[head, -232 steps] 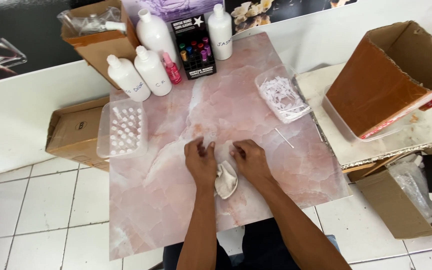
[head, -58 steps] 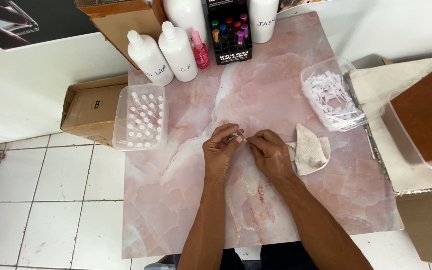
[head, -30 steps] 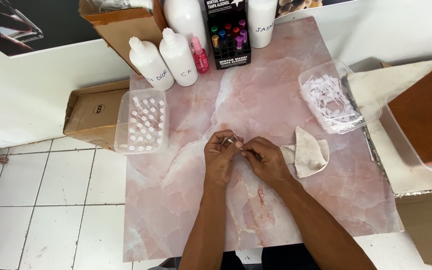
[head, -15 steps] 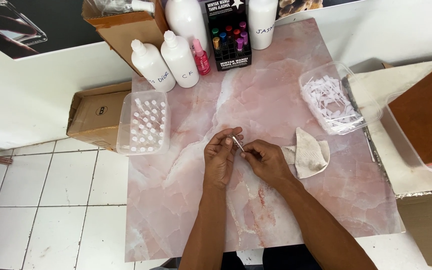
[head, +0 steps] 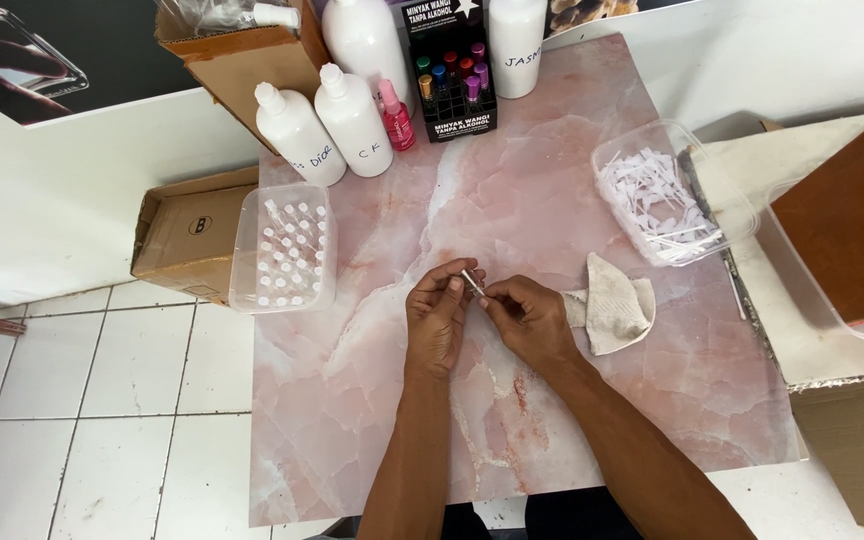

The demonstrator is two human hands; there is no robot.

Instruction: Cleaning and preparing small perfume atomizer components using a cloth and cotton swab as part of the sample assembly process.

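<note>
From my remote seat, the pink marble tabletop (head: 352,440) had its open room toward 6 o'clock, bare on both sides of the forearms, with its left edge dropping off to white floor tiles (head: 82,400). The clutter sat along the far edge. At 9 o'clock from the hands stood a clear plastic box (head: 282,245) holding rows of small white-capped vials. At 2 o'clock was a clear tub (head: 667,195) filled with a loose heap of thin white sticks. At 12 o'clock were white bottles (head: 352,120), a small pink bottle (head: 397,118) and a black display box (head: 452,70) of coloured roll-on vials. A crumpled beige cloth (head: 612,305) lay just beside the right hand (head: 532,320), at its 3 o'clock. The left hand (head: 437,320) and right hand met near the table's middle, fingertips of both pinched on a small thin clear vial (head: 472,283) (slanted, its details too small to tell), held just above the marble.
</note>
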